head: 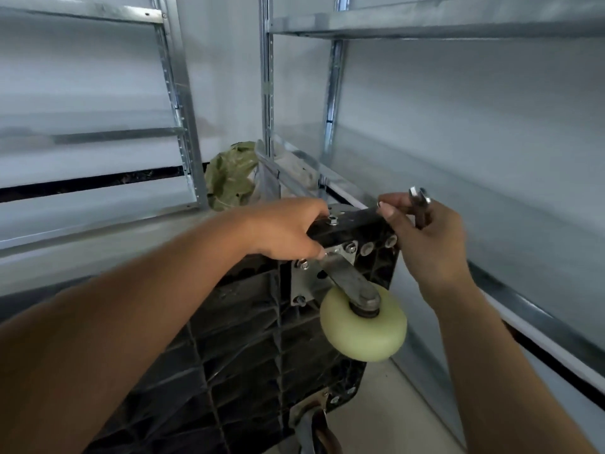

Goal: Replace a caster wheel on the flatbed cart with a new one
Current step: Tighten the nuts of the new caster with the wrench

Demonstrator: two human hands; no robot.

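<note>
The black flatbed cart (248, 348) stands on its edge with its ribbed underside facing me. A cream caster wheel (363, 326) hangs from a metal fork on a mounting plate (306, 283) bolted near the cart's top corner. My left hand (288, 229) grips the cart's top edge beside a nut. My right hand (425, 237) holds a metal wrench (419, 199) at the top right corner, its thumb and fingertip touching the edge. A darker caster (317, 427) shows at the lower edge.
Galvanised metal shelving (425, 24) rises behind and to the right, with uprights (268, 77) close to the cart. A crumpled green bag (230, 175) lies in the corner behind the cart. Pale floor (402, 414) shows at the lower right.
</note>
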